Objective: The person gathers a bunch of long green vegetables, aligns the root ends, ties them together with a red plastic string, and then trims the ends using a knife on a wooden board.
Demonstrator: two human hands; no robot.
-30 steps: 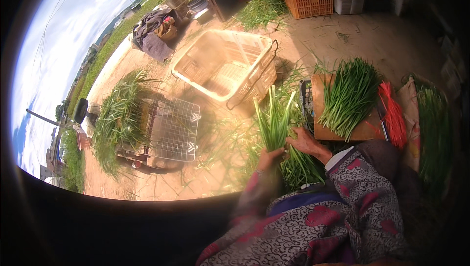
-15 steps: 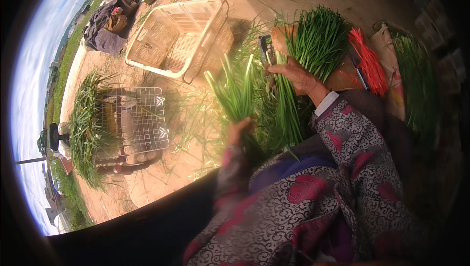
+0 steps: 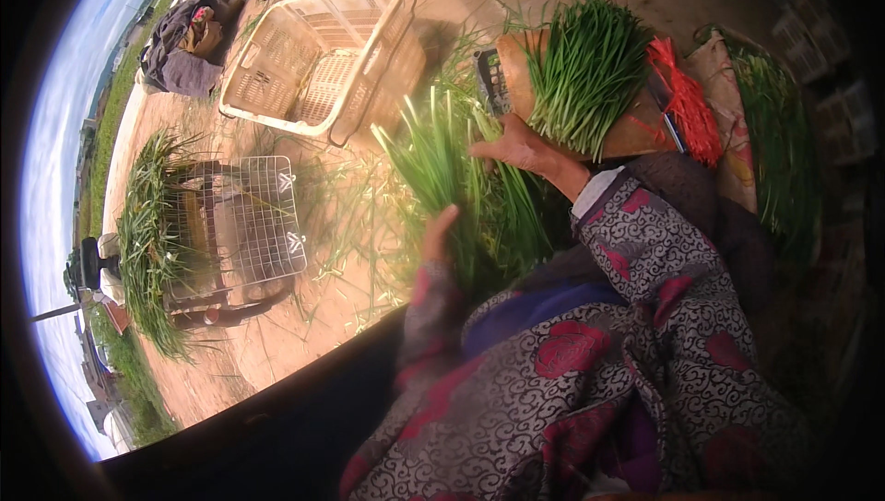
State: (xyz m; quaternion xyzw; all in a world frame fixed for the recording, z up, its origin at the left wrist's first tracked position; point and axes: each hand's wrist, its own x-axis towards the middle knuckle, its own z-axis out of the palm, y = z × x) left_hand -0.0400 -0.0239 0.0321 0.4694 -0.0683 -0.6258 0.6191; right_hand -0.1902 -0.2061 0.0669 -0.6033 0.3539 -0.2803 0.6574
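My left hand (image 3: 441,235) is closed round a fanned bunch of green chives (image 3: 431,160), its pale cut ends pointing up and away from me; the hand is somewhat blurred. Just right of it, my right hand (image 3: 524,146) curls over more chives (image 3: 518,211), whose leaves hang down toward my lap. The right fingertips reach close to the left bunch, and whether they touch it I cannot tell. A thick, neat pile of chives (image 3: 590,68) lies beyond my right hand on a brown board (image 3: 518,51).
Red plastic strips (image 3: 687,105) and a knife (image 3: 675,132) lie right of the pile. A cream plastic basket (image 3: 318,123) stands ahead left, a black crate (image 3: 491,82) near the board. Further left, grass-like leaves (image 3: 152,243) lie beside a wire rack (image 3: 263,215). More greens (image 3: 779,151) lie far right.
My right hand has moved left and slightly down, bringing its chives nearer the left bunch. The left hand has risen a little, and the whole view has shifted slightly.
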